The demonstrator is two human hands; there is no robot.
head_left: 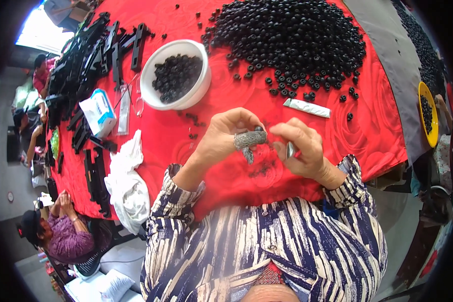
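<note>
- Far left of my fingers, a co-worker in a purple top (68, 241) sits with both hands raised together.
- Up and left of my fingers lie long, black, rigid bars (93, 55) in a jumbled pile.
- Nearer, still left, stands a white-and-blue cardboard box (99, 113).
- Below that box, left of my forearm, lies a crumpled white cloth (128, 181).
- Just beyond my left fingers sits a round white bowl (200, 89), partly filled with small black pieces.
- My left hand (226, 133) has its fingertips closed on a small, round, black piece (258, 129); against them is a grey, rough-textured roll (250, 139), and I cannot tell whether I wear or grip it.
- Under my fingertips, dark crumbs (261, 170) dot the red, rose-patterned tablecloth (372, 136).
- Well beyond my fingers spreads a heap of black, ring-like pieces (292, 45).
- My right hand (304, 151) curls around a slim, silver metal tool (290, 150), thumb and forefinger apart, near the left fingertips.
- Just beyond my right fingers lies a pale, flattened tube (307, 107).
- Far right of them is a round yellow tray (433, 137) holding black pieces.
</note>
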